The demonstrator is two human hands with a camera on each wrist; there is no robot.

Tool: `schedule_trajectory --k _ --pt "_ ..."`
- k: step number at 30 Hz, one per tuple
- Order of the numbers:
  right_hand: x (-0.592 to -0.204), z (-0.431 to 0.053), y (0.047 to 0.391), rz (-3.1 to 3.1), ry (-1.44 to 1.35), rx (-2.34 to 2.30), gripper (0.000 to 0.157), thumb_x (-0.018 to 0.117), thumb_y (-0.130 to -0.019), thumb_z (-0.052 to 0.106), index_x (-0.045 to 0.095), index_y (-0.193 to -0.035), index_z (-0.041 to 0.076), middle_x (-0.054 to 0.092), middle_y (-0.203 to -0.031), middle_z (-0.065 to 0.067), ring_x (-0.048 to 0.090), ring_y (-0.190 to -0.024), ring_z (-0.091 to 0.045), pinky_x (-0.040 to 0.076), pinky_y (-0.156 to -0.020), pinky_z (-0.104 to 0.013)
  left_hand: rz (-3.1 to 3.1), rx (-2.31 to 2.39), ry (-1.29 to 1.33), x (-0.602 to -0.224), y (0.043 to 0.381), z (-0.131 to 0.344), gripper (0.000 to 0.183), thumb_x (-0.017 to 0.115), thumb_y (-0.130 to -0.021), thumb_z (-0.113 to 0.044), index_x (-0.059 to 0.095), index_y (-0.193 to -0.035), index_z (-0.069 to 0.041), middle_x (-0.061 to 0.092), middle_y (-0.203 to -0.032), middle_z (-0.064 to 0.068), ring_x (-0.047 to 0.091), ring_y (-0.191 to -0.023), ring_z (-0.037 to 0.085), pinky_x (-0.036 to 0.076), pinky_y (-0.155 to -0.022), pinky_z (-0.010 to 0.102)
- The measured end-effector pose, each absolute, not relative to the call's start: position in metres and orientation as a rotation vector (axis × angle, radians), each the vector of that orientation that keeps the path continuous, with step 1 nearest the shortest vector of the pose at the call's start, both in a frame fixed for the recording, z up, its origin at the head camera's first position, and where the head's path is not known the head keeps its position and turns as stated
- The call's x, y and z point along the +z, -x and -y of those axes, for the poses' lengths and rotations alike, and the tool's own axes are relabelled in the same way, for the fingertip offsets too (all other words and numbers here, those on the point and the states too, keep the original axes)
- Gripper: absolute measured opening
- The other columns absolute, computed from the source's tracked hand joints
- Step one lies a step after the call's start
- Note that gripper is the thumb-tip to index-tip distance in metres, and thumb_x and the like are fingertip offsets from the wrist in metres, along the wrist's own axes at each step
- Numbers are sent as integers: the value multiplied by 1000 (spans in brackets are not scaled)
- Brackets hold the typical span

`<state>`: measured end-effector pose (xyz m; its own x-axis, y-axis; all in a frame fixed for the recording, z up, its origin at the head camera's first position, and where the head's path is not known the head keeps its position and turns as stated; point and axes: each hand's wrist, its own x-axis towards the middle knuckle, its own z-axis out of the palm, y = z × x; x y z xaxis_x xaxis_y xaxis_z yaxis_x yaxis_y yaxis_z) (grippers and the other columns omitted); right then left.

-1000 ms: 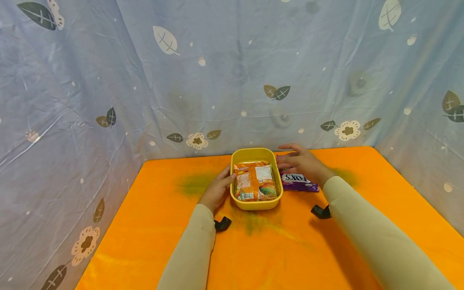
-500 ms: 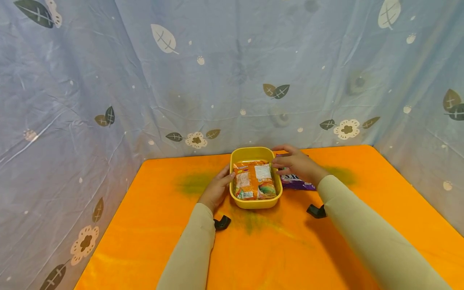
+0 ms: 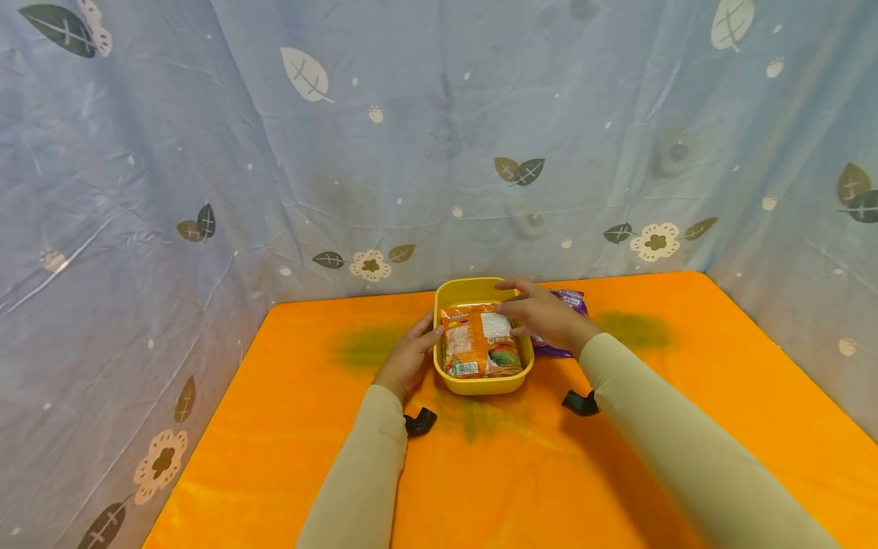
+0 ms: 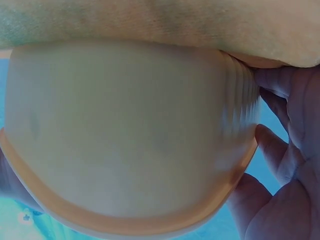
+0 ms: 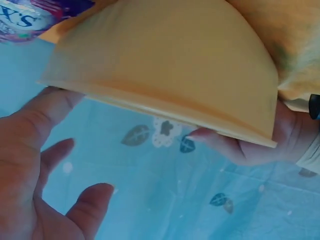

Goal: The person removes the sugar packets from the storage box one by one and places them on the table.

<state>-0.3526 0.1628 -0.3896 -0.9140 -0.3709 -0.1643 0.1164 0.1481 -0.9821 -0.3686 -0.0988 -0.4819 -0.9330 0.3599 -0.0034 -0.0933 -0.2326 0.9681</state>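
A yellow plastic container (image 3: 483, 387) stands near the table's back edge, with an orange printed snack packet (image 3: 473, 345) lying inside. My left hand (image 3: 406, 358) holds the container's left side, the thumb at the rim and the fingers against the outer wall. In the left wrist view several fingertips (image 4: 270, 142) meet the ribbed wall. Over the container's right rim, my right hand (image 3: 545, 314) has its fingers spread above the orange packet and grips nothing. Behind that hand, right of the container, lies a purple Fox's candy bag (image 3: 572, 300), partly hidden.
An orange cloth covers the table (image 3: 480, 473), with greenish patches. A pale blue patterned curtain (image 3: 411, 152) closes off the back and both sides. Black camera mounts (image 3: 420, 422) stick out from both wrists.
My right hand has moved left, from above the purple candy bag to over the container's right rim. The left hand and the container stay in place.
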Motion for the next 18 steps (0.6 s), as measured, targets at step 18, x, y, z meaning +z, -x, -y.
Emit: schedule_trajectory --k 18 --pt "-412 -131 350 -2363 209 -1641 68 66 -88 43 35 -146 23 29 -150 -12 36 -130 -35 30 -104 -57 -1727 2244 -328 -483 369 97 55 49 -101 -18 29 -152 -21 30 -152 1 32 -135 16 31 -107 36"
